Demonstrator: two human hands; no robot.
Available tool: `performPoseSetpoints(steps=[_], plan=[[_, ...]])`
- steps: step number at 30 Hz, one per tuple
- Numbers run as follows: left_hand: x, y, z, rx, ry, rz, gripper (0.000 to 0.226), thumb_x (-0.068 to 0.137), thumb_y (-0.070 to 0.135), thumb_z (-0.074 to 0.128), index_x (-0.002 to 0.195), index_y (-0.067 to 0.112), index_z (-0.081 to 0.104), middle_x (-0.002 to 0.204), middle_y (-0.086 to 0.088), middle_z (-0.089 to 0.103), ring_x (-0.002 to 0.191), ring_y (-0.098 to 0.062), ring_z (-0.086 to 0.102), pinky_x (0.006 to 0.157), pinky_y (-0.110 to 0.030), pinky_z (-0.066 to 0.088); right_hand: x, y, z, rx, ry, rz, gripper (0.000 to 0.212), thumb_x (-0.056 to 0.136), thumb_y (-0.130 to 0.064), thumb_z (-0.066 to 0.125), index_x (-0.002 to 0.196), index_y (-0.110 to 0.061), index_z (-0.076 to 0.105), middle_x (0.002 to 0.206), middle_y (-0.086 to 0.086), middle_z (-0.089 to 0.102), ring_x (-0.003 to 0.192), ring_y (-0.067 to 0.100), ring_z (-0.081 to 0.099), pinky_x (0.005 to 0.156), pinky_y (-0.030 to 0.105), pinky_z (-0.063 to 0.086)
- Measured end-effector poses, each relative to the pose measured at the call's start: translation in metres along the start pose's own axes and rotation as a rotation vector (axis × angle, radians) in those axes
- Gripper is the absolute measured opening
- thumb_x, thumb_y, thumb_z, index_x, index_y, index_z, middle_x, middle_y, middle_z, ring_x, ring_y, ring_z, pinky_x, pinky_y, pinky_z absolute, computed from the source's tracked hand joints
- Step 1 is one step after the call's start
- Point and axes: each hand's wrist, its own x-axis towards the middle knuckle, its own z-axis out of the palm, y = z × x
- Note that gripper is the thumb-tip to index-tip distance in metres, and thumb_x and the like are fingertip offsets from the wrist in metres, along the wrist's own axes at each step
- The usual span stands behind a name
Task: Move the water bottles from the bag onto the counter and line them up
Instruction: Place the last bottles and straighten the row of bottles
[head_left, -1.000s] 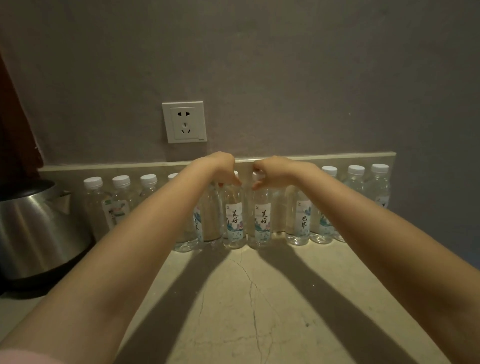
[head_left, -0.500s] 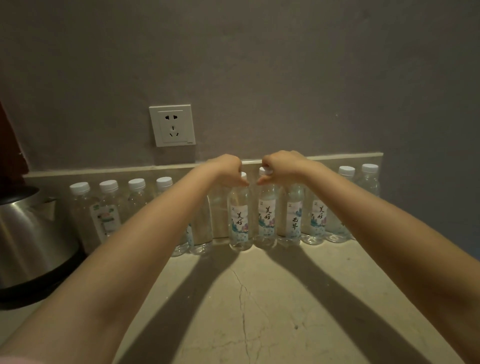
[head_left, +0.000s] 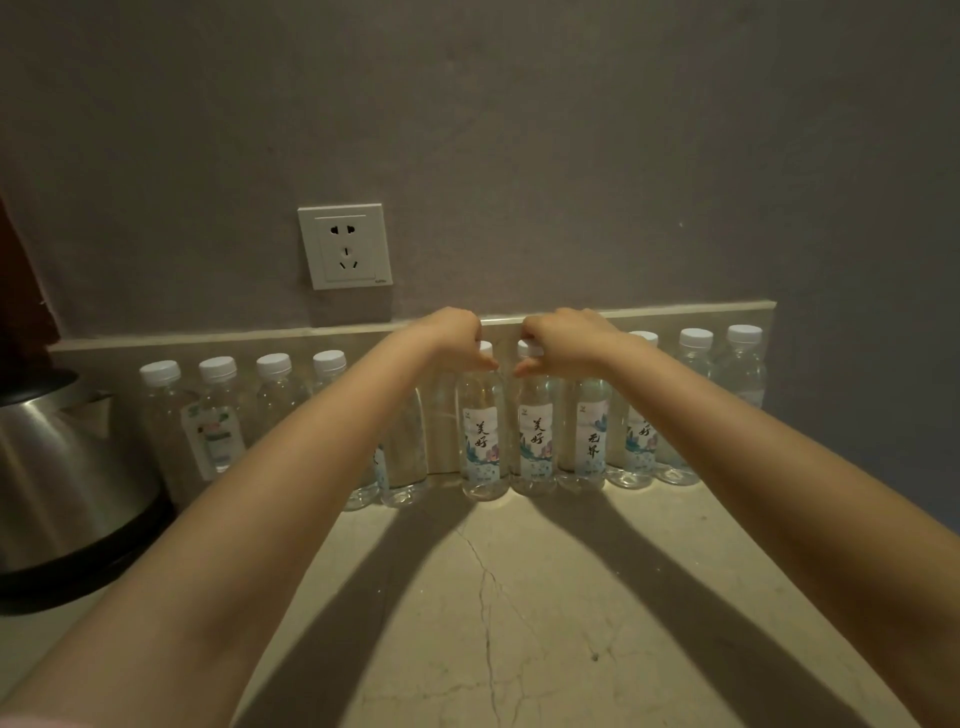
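Bottle pair (head_left: 480, 441) slid right, closing gap | left fingers (head_left: 465, 353) pinch one neck | right fingers (head_left: 545, 358) the other

Clear glossy plastic is seen in the bottles (head_left: 483, 441), brushed shiny metal in the kettle (head_left: 62, 478), cracked matt stone in the desk (head_left: 519, 623).

"美好", "无界" on bottle labels (head_left: 480, 441)

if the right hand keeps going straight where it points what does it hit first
The right hand grips a bottle by its cap, so that bottle first; just behind it, probably the backsplash, depth unclear.
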Motion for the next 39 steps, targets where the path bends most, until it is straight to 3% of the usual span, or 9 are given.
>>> performPoseSetpoints(steps=[3, 7, 10, 16, 21, 27, 32, 36, 39], plan=[[-0.004, 0.001, 0.001, -0.023, -0.01, -0.009, 0.029, 0.089, 0.041, 0.058, 0.085, 0.013, 0.054, 0.079, -0.001, 0.053, 0.068, -0.017, 0.047, 0.062, -0.029, 0.037, -0.002, 0.002, 0.003, 0.05, 0.02, 0.0, 0.052, 0.085, -0.056, 0.058, 0.122, -0.019, 0.053, 0.118, 0.002, 0.063, 0.105, 0.024, 0.058, 0.088, 0.041, 0.048], [-0.009, 0.003, 0.01, -0.121, 0.033, 0.005, 0.034, 0.091, 0.037, 0.057, 0.114, 0.012, 0.055, 0.108, -0.005, 0.059, 0.089, -0.021, 0.053, 0.078, -0.032, 0.045, -0.008, 0.002, 0.007, 0.088, 0.08, -0.011, 0.054, 0.085, -0.054, 0.059, 0.126, -0.02, 0.051, 0.125, 0.0, 0.061, 0.113, 0.023, 0.056, 0.092, 0.041, 0.047], [-0.012, 0.001, 0.016, -0.13, 0.089, -0.015, 0.043, 0.09, 0.04, 0.056, 0.124, 0.015, 0.052, 0.12, -0.004, 0.061, 0.103, -0.022, 0.057, 0.091, -0.039, 0.049, -0.011, 0.002, 0.007, 0.093, 0.131, -0.002, 0.053, 0.086, -0.055, 0.057, 0.127, -0.022, 0.049, 0.13, -0.001, 0.057, 0.118, 0.024, 0.049, 0.096, 0.041, 0.04], [-0.035, -0.004, -0.009, -0.047, 0.313, -0.058, 0.052, 0.087, 0.053, 0.056, 0.122, 0.014, 0.053, 0.113, -0.006, 0.063, 0.102, -0.025, 0.059, 0.082, -0.036, 0.047, -0.011, -0.006, -0.005, 0.221, 0.338, -0.016, 0.04, 0.091, -0.046, 0.052, 0.122, -0.022, 0.053, 0.122, 0.0, 0.057, 0.117, 0.022, 0.047, 0.097, 0.042, 0.038], [-0.071, -0.057, -0.069, -0.207, 0.516, -0.165, 0.033, 0.089, 0.04, 0.058, 0.102, 0.01, 0.065, 0.104, -0.009, 0.068, 0.095, -0.024, 0.061, 0.085, -0.038, 0.051, -0.002, -0.047, -0.02, 0.388, 0.458, -0.123, 0.035, 0.091, -0.042, 0.054, 0.119, -0.021, 0.056, 0.112, -0.001, 0.061, 0.109, 0.021, 0.051, 0.09, 0.038, 0.039], [-0.107, -0.124, -0.073, -0.23, 0.453, -0.26, 0.032, 0.09, 0.035, 0.059, 0.106, 0.009, 0.065, 0.107, -0.008, 0.066, 0.099, -0.023, 0.059, 0.088, -0.037, 0.05, 0.018, -0.113, -0.025, 0.268, 0.33, -0.181, 0.041, 0.092, -0.045, 0.052, 0.125, -0.02, 0.051, 0.124, 0.001, 0.058, 0.116, 0.024, 0.051, 0.091, 0.039, 0.04], [-0.107, -0.161, -0.038, -0.16, 0.32, -0.196, 0.032, 0.088, 0.039, 0.059, 0.108, 0.014, 0.065, 0.117, -0.008, 0.056, 0.108, -0.025, 0.055, 0.093, -0.036, 0.046, 0.04, -0.149, -0.022, 0.045, 0.251, -0.06, 0.045, 0.091, -0.051, 0.05, 0.122, -0.018, 0.051, 0.122, 0.005, 0.061, 0.113, 0.029, 0.055, 0.084, 0.038, 0.04], [-0.095, -0.143, -0.026, -0.011, 0.256, -0.15, 0.038, 0.087, 0.048, 0.055, 0.111, 0.019, 0.064, 0.118, -0.006, 0.055, 0.111, -0.027, 0.052, 0.095, -0.042, 0.045, 0.043, -0.147, -0.027, -0.064, 0.116, 0.054, 0.043, 0.091, -0.055, 0.047, 0.112, -0.018, 0.056, 0.113, 0.006, 0.063, 0.103, 0.029, 0.059, 0.075, 0.034, 0.037], [-0.087, -0.124, -0.025, 0.062, 0.205, -0.15, 0.037, 0.087, 0.051, 0.053, 0.099, 0.018, 0.067, 0.102, -0.003, 0.064, 0.104, -0.027, 0.056, 0.088, -0.038, 0.041, 0.045, -0.149, -0.025, -0.011, 0.02, 0.102, 0.047, 0.089, -0.055, 0.052, 0.115, -0.017, 0.059, 0.111, 0.005, 0.064, 0.098, 0.027, 0.06, 0.072, 0.032, 0.042]])
